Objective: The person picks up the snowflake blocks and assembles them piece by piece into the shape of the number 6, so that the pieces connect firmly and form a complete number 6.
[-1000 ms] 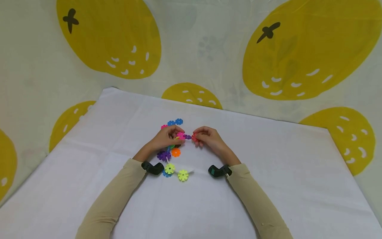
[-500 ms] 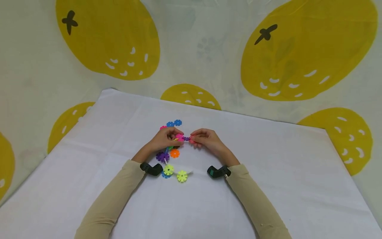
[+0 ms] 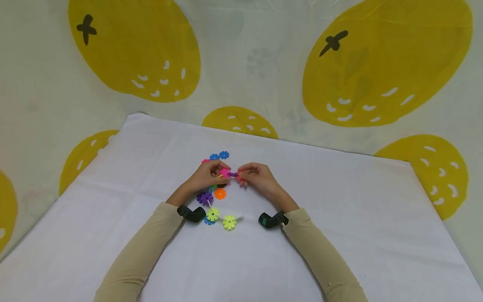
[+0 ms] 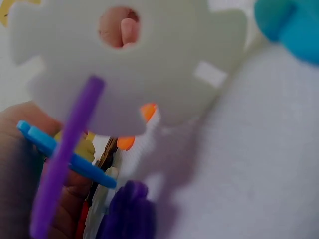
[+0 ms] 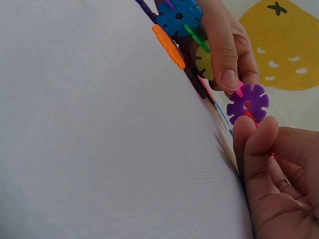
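Observation:
My left hand (image 3: 205, 177) pinches a pink notched plastic disc (image 3: 224, 173) that belongs to a chain of such discs. A purple disc (image 5: 256, 99) is slotted into the pink one. From the right, my right hand (image 3: 260, 178) pinches a red disc (image 3: 240, 176) that meets the purple disc's edge; fingers cover most of the red one. Beneath and beside my left hand the chain continues with a blue disc (image 5: 178, 17), a green disc (image 5: 197, 39) and a yellow disc (image 5: 204, 62). Close to the left wrist camera is a white disc (image 4: 169, 89).
An orange disc (image 3: 220, 193) lies below my left hand, near dark purple discs (image 3: 206, 198). Yellow-green discs (image 3: 229, 222) trail toward the front. Blue discs (image 3: 224, 155) lie behind the left hand. All are on a white cloth (image 3: 320, 188); a patterned sheet (image 3: 241, 63) hangs behind.
My right hand has moved slightly left, bringing the red disc closer to the pink one, with the purple disc between them. My left hand keeps its hold on the pink disc.

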Tool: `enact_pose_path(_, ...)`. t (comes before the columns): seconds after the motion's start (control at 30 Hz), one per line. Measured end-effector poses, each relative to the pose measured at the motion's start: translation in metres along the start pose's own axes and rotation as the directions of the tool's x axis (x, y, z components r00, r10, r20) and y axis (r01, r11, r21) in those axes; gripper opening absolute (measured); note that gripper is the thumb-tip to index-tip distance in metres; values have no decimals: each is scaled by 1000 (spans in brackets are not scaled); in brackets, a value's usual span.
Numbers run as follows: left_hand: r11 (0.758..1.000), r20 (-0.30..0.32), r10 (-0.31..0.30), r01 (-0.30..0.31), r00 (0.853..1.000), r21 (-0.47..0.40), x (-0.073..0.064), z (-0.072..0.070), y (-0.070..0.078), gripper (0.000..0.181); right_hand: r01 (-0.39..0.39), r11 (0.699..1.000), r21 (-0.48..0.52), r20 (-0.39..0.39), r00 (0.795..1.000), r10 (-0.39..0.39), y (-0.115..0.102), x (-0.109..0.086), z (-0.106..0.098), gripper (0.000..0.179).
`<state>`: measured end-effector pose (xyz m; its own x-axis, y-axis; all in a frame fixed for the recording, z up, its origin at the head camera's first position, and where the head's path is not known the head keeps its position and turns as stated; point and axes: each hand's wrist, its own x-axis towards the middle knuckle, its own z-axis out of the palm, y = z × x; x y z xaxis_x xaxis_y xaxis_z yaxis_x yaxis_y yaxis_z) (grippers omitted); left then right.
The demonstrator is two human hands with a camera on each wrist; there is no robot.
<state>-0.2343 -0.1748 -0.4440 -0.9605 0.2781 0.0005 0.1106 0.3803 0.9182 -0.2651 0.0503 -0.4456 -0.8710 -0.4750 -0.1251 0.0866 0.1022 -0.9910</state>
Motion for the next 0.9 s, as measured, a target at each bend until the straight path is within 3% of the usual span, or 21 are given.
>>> enact_pose_path(0.37,1000,-1,-4,4,1000,7,0,3,1,32,12,998,58,2,1000,-12,1,3,-2,27)
enact_pose_path(0.6,1000,1,16,-16,1000,18,-1,2,1,25,13,993,117,9,1000,-14,0,5,-2,19)
enact_pose_path(0.9,1000,-21,10,-10,1000,11,-1,1,0,21,-34,999,25,-37,999,35,-2,-3,-2,22)
